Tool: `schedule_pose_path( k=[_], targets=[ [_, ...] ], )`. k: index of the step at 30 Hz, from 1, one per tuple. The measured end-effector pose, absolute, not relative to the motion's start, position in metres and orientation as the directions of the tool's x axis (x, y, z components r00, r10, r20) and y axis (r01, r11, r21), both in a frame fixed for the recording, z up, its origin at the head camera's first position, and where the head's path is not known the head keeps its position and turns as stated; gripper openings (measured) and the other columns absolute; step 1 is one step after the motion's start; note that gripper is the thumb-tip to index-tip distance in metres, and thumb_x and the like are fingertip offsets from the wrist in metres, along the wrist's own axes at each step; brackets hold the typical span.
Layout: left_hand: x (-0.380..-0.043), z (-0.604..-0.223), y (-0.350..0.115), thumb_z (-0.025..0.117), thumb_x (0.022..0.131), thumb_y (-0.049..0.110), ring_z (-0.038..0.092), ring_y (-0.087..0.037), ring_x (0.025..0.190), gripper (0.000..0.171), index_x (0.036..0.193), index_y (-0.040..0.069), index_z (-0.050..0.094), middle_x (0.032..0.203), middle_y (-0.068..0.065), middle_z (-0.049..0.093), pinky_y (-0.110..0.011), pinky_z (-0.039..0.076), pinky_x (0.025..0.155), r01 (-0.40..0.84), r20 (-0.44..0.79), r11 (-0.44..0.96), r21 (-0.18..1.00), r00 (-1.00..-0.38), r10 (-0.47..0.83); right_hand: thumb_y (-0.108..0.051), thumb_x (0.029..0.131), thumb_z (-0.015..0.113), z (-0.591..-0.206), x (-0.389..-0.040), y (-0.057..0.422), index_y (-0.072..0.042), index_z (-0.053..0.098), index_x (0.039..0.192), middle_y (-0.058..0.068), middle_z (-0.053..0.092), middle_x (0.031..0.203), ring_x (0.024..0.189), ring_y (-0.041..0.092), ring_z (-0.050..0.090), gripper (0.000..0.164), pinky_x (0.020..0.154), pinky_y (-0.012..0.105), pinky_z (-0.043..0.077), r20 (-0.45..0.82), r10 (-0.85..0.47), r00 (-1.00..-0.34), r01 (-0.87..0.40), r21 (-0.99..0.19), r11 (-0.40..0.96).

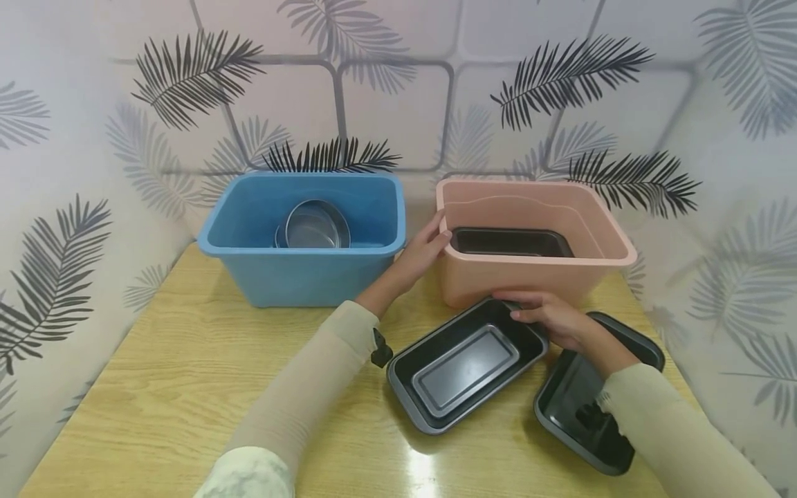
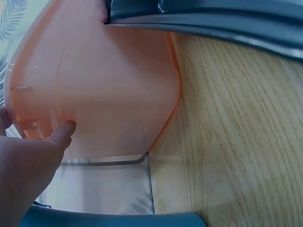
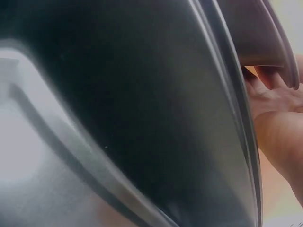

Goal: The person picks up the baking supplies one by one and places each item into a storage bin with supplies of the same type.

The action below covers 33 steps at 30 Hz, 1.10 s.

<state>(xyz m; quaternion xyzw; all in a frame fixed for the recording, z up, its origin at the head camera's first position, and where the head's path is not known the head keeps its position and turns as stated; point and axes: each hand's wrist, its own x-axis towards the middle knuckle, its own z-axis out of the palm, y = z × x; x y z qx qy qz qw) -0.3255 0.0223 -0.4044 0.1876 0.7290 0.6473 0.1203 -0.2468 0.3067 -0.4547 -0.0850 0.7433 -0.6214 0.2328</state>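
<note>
- Left hand (image 1: pixel 418 259) grips the pink box-shaped plastic bin (image 1: pixel 498 277) by its left edge.
- Right hand (image 1: pixel 554 319) pinches the dark rectangular metal pan (image 1: pixel 465 370) at one corner — just in front of the bin.

Two sleeved arms (image 1: pixel 301 394) stretch forward from seven and four o'clock.
Left hand (image 1: pixel 416 259), near centre, and right hand (image 1: pixel 557 321), toward four, both grip, thumbs (image 1: pixel 526 315) apart from fingers (image 1: pixel 515 297).
</note>
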Motion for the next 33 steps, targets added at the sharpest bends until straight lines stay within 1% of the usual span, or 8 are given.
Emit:
schedule_pose_path(
  k=[8,12,14,18,21,23,28,33],
  targets=[
    [-0.325,-0.403,0.022,0.044,0.109,0.032,0.027,-0.021,0.153,0.06,0.162,0.033,0.016,0.17,0.0,0.017,-0.041,0.038,0.118,0.113,0.068,0.078,0.991,-0.895,0.441,-0.008,0.097,0.064,-0.447,-0.237,0.309,-0.011,0.057,0.144,-0.01,0.054,0.141,0.118,0.005,0.057,0.048,0.094,0.025,0.054,-0.244,-0.4,-0.883,0.161,-0.96,0.229],
    [-0.325,-0.403,0.022,0.043,0.11,0.031,0.025,-0.021,0.154,0.06,0.163,0.031,0.016,0.17,0.0,0.015,-0.042,0.037,0.119,0.117,0.075,0.066,0.991,-0.889,0.451,-0.009,0.095,0.065,-0.44,-0.231,0.314,-0.008,0.055,0.145,-0.011,0.052,0.142,0.125,0.004,0.048,0.051,0.097,0.02,0.049,-0.222,-0.381,-0.898,0.111,-0.95,0.291],
    [-0.325,-0.402,0.022,0.042,0.11,0.031,0.024,-0.021,0.154,0.06,0.163,0.031,0.015,0.17,-0.001,0.014,-0.042,0.037,0.119,0.119,0.077,0.064,0.991,-0.888,0.452,-0.01,0.095,0.066,-0.435,-0.229,0.317,-0.007,0.054,0.145,-0.013,0.052,0.142,0.131,0.009,0.042,0.052,0.099,0.019,0.045,-0.203,-0.374,-0.905,0.083,-0.946,0.315],
    [-0.325,-0.402,0.022,0.043,0.11,0.031,0.024,-0.021,0.154,0.06,0.163,0.031,0.015,0.17,0.0,0.015,-0.042,0.037,0.118,0.115,0.074,0.066,0.991,-0.89,0.45,-0.012,0.094,0.067,-0.426,-0.224,0.323,-0.007,0.055,0.145,-0.016,0.051,0.142,0.138,0.01,0.034,0.052,0.1,0.016,0.038,-0.166,-0.371,-0.914,0.044,-0.948,0.315],
    [-0.325,-0.402,0.021,0.043,0.11,0.031,0.024,-0.021,0.154,0.06,0.163,0.032,0.015,0.17,0.001,0.014,-0.042,0.037,0.119,0.107,0.067,0.063,0.992,-0.89,0.452,-0.01,0.095,0.065,-0.42,-0.22,0.327,-0.01,0.056,0.144,-0.018,0.052,0.141,0.134,0.001,0.038,0.05,0.099,0.013,0.04,-0.131,-0.386,-0.913,0.023,-0.962,0.273],
    [-0.325,-0.402,0.021,0.043,0.109,0.032,0.024,-0.021,0.154,0.06,0.163,0.032,0.015,0.17,0.002,0.014,-0.042,0.036,0.119,0.104,0.064,0.064,0.993,-0.889,0.453,-0.005,0.097,0.062,-0.415,-0.218,0.331,-0.011,0.056,0.144,-0.017,0.054,0.14,0.126,-0.003,0.046,0.048,0.097,0.015,0.046,-0.111,-0.409,-0.906,0.02,-0.975,0.221],
    [-0.327,-0.403,0.021,0.044,0.109,0.03,0.025,-0.022,0.154,0.06,0.163,0.03,0.016,0.17,0.0,0.016,-0.042,0.037,0.119,0.095,0.059,0.06,0.994,-0.893,0.447,0.004,0.1,0.053,-0.4,-0.213,0.341,-0.013,0.058,0.143,-0.014,0.057,0.137,0.109,0.004,0.063,0.047,0.085,0.023,0.059,-0.077,-0.462,-0.884,0.049,-0.996,0.073],
    [-0.328,-0.404,0.021,0.043,0.109,0.031,0.026,-0.022,0.154,0.061,0.163,0.03,0.015,0.17,0.001,0.016,-0.042,0.037,0.119,0.099,0.056,0.073,0.992,-0.892,0.449,0.009,0.099,0.051,-0.382,-0.208,0.351,-0.012,0.061,0.141,-0.015,0.058,0.139,0.121,-0.004,0.054,0.047,0.09,0.017,0.054,0.005,-0.444,-0.896,-0.026,-0.999,0.041]
  ],
)
